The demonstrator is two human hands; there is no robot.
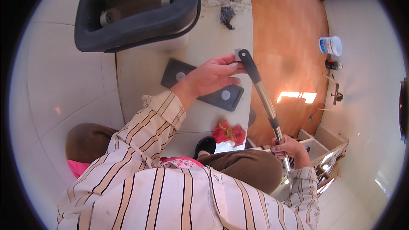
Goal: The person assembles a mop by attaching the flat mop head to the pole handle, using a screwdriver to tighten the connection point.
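Observation:
My right hand (288, 146) is wrapped around a silver telescopic pole (266, 99), low on its shaft. The pole slants up and left to a black end joint with a small grey tab (237, 54). My left hand (215, 74) has its fingers closed at that tab, some fingertips hidden behind the joint. Below my left hand lies a flat dark grey rectangular plate (170, 72) with two round pale discs. My left wrist and fingers cover its middle.
A black-rimmed tub (128, 38) with pale rollers inside looms at upper left. A dark grey rag (227, 17) and a red cloth (228, 133) lie on the pale surface. Beyond the orange floor (289, 51) stand a white bucket (330, 46) and, nearer, a pale open shelf (332, 147).

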